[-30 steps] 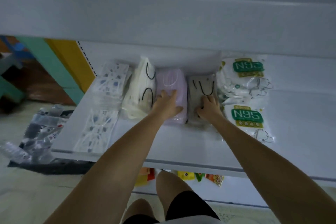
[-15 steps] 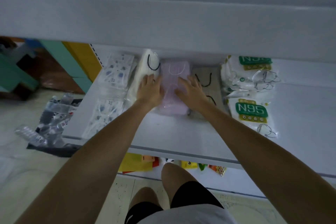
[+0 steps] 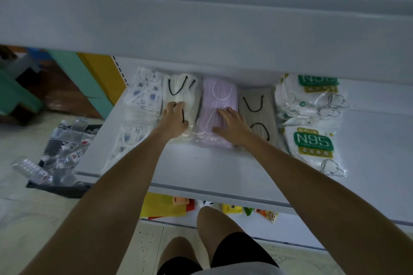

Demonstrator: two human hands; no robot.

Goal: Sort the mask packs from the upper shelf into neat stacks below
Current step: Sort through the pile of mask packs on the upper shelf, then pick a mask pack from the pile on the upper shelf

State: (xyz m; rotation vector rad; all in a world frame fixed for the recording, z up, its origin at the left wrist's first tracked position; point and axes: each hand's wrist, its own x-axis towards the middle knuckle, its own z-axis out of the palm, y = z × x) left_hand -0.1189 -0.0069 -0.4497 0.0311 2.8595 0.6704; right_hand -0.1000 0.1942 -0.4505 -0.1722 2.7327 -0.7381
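Mask packs lie in a row on the white lower shelf (image 3: 201,169). From the left: printed white packs (image 3: 143,96), a cream pack with black loops (image 3: 181,89), a purple pack (image 3: 220,98), a grey pack with black loops (image 3: 257,107), and N95 packs (image 3: 312,140) at the right. My left hand (image 3: 175,120) rests on the cream pack, fingers bent over its top. On the purple pack, my right hand (image 3: 232,121) lies flat with fingers spread. The top of the upper shelf (image 3: 201,18) is hidden from view.
The upper shelf's grey front edge overhangs the back of the packs. On the floor at left sits a dark tray of plastic bottles (image 3: 58,152). Colourful packets (image 3: 178,205) lie on a shelf below. My knees (image 3: 212,230) are close to the shelf front.
My left hand moved from the gap beside the purple pack onto the cream pack. My right hand shifted fully onto the purple pack. The cream pack now lies flatter and straighter.
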